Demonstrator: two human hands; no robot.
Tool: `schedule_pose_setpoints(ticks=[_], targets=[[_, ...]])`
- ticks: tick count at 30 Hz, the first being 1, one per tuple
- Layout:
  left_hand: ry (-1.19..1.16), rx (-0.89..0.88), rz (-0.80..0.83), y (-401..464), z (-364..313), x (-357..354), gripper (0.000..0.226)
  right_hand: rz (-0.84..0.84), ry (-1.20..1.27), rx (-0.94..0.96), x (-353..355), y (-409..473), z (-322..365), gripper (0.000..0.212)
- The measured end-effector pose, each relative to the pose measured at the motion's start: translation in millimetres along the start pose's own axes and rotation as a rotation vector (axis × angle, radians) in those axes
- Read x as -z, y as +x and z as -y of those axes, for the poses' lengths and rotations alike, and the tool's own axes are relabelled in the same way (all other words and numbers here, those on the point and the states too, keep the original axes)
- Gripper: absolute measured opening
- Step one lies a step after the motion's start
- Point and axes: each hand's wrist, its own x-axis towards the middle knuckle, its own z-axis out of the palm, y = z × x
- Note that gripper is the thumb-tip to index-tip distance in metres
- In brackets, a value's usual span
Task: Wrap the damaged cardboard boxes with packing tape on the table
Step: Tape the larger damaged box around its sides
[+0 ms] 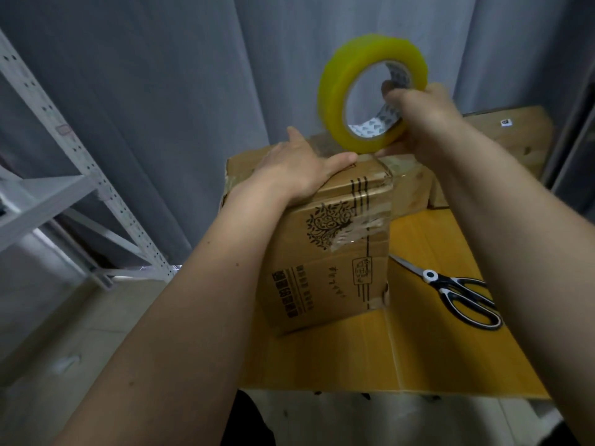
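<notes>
- Brown printed cardboard box (325, 252) stands on end on the yellow-orange tabletop (418, 355), near its left edge; old clear tape patches over the tree print, bottom right corner torn.
- Left hand (297, 170) lies flat on the box top, fingers straight and spread, thumb along the front top edge. It presses down, nothing gripped.
- Right hand (418, 117) holds the yellow-tinted roll of clear packing tape (370, 91) upright just above the box's top right corner, w/ fingers hooked through the printed core and thumb curled round the outside.
- Roll's lower rim sits at or just off the box edge; prob. a strip already stuck there, but the film is clear and blurred, so can't tell.
- Handling, my read: box looks light and probably empty-ish, walls soft and creased, so it will slide or tip under tape pull. Pin it from the top as the left hand does, palm near the edge being taped.
- Roll is stiff and light; best held through the core so it spins. Film is thin, clingy, apt to fold on itself, so keep it taut.
- Black-handled steel scissors (457, 294) lie on the table right of the box, well apart from both hands.
- More brown cartons (515, 133) sit behind, at the far right. Grey metal shelving (80, 175) at left.
</notes>
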Motion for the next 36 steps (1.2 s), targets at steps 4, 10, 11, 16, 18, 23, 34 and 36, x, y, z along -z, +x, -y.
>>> schedule_pose_setpoints(ticks=[4, 10, 11, 16, 18, 23, 34, 36], targets=[[0.013, -0.01, 0.011, -2, -4, 1, 0.111, 0.022, 0.083, -0.09, 15, 2, -4, 0.024], [0.027, -0.003, 0.03, -2, -4, 2, 0.109, -0.081, 0.168, -0.144, 25, 11, -21, 0.039], [0.03, -0.003, 0.032, -3, -5, 2, 0.109, -0.099, 0.195, -0.153, 25, 12, -26, 0.039], [0.036, 0.006, 0.038, -3, -9, 1, 0.108, -0.128, 0.249, -0.099, 26, 13, -38, 0.032], [0.037, 0.008, 0.05, -2, -8, 1, 0.108, -0.165, 0.218, -0.055, 26, 13, -41, 0.024], [0.008, 0.013, 0.049, -3, -1, 2, 0.106, -0.282, -0.001, 0.084, 38, 9, -54, 0.011], [0.096, -0.025, 0.004, -1, 1, -2, 0.095, -0.088, 0.445, -0.501, 14, -13, -103, 0.026], [0.129, 0.038, -0.136, -3, 3, -3, 0.094, 0.021, 0.564, -0.579, 6, -22, -109, 0.015]])
